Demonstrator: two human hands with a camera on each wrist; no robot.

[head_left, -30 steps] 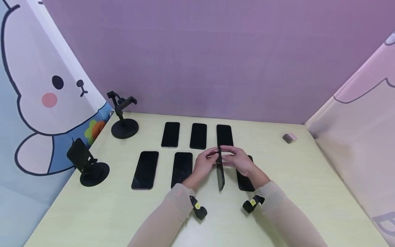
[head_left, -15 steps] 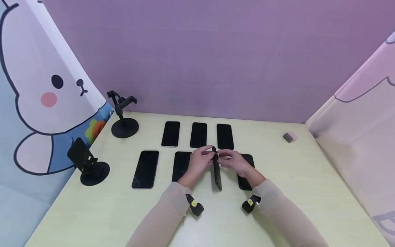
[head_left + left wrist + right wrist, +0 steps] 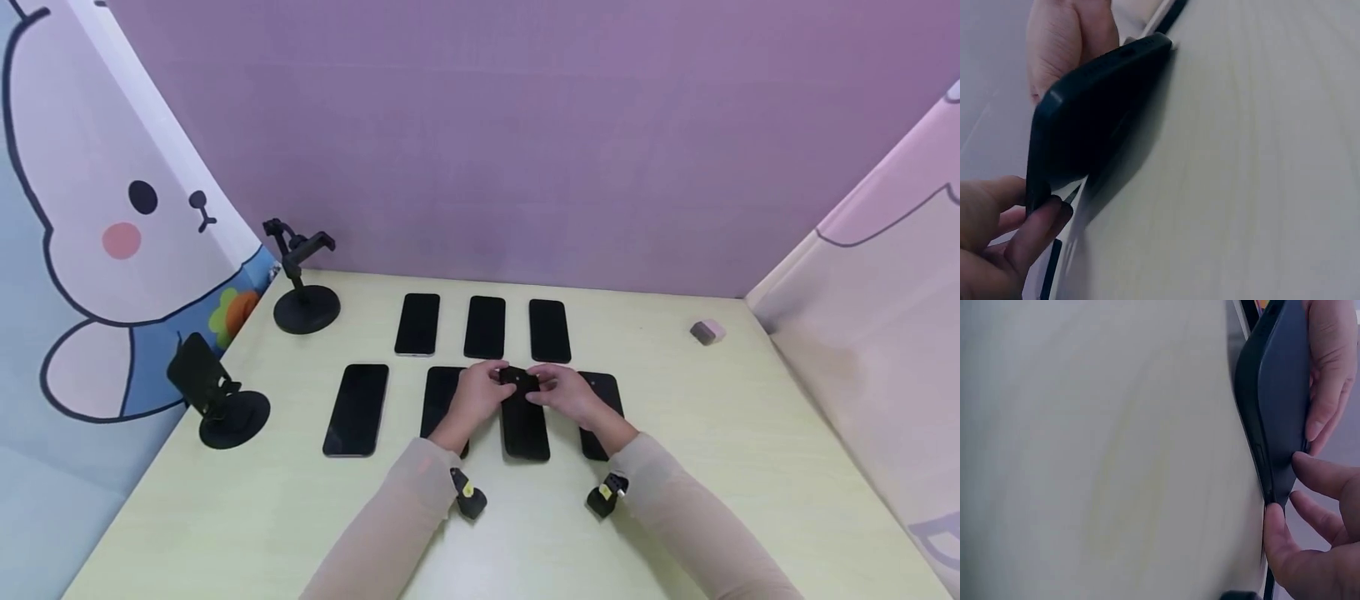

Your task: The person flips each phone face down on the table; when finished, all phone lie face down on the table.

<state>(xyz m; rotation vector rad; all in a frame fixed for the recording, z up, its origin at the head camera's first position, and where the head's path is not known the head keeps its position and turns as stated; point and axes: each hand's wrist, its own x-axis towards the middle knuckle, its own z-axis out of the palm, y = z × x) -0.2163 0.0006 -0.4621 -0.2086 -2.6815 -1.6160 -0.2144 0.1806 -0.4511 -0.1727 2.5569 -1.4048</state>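
Both hands grip one black smartphone by its far end, its dark back turned up toward the head camera. On its left edge my left hand pinches the corner with fingers and thumb. The opposite corner is pinched by my right hand. In the left wrist view the phone is tilted, with a shadow on the table beneath it. A second phone lies partly hidden under my left hand and wrist, and another phone partly behind my right hand.
Three phones, left, middle and right, form a back row. One more phone lies front left. Two black stands, one far and one near, occupy the table's left side. A small grey-pink block sits back right.
The held phone was edge-on to the head camera and has rotated so its back faces up. Both hands have shifted slightly left with it.
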